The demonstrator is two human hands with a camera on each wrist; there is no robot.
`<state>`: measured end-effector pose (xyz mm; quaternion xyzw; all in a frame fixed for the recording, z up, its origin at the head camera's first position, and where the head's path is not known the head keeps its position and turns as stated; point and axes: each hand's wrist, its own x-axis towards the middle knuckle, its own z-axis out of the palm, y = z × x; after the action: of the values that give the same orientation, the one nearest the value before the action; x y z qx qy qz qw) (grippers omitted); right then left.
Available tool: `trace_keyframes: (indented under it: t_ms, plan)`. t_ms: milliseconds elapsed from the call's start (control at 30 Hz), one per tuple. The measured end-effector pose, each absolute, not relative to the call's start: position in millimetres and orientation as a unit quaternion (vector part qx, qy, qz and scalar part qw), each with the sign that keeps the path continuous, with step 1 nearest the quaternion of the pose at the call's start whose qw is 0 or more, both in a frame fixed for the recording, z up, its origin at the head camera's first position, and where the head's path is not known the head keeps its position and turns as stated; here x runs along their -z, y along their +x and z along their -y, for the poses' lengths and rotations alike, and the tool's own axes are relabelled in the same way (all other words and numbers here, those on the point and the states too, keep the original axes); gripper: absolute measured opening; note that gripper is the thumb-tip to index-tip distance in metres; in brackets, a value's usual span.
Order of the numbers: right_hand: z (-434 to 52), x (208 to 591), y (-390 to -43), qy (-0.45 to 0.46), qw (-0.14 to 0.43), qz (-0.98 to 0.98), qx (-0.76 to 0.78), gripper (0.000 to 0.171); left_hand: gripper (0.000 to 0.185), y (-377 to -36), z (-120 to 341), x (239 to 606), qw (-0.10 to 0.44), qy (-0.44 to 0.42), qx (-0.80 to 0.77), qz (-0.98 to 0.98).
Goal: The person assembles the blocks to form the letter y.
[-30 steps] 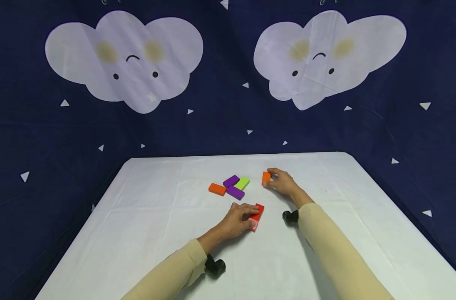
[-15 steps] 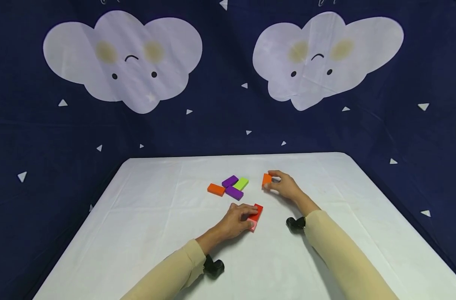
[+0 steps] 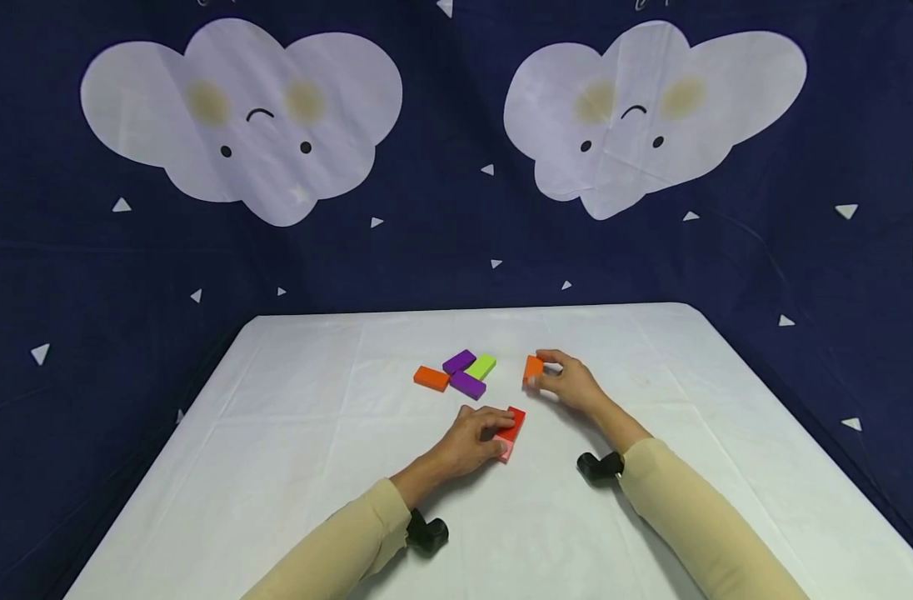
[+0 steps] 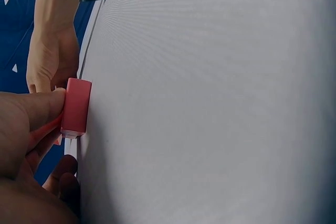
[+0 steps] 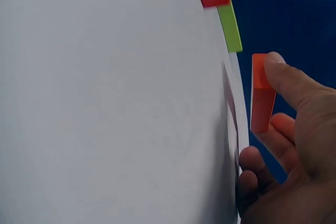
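Two orange blocks [image 3: 433,378]; two purple [image 3: 459,362]; one green [image 3: 481,366].

Matt blocks [image 3: 533,367], white cloth table [image 3: 291,433]

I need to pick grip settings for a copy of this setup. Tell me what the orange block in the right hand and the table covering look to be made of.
Orange rectangular block, pinched by the right hand: likely painted wood or hard plastic; flat faces, crisp edges, even matte colour. Which one cannot be told.

White table covering: seemingly cloth or thin sheet; faint fold creases, dull finish, no glare.
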<state>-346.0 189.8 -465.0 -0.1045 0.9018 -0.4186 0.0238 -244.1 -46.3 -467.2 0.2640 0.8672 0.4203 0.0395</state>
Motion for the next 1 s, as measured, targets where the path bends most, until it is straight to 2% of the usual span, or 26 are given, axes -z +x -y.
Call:
trace_keyframes:
  t_ms: [500,767,1000]
  plan:
    - [-178,468,-320,-0.092,-0.002,-0.904,0.418,0.065,0.036,-244,48,468,0.029,0.273,-0.426,-0.862]
    - [-173,471,-310,-0.106,-0.034,-0.913,0.393,0.062,0.037,-243,48,467,0.023,0.274,-0.424,-0.863]
    - [-170,472,-303,-0.083,-0.034,-0.925,0.368,0.064,0.037,-243,48,468,0.021,0.276,-0.426,-0.862]
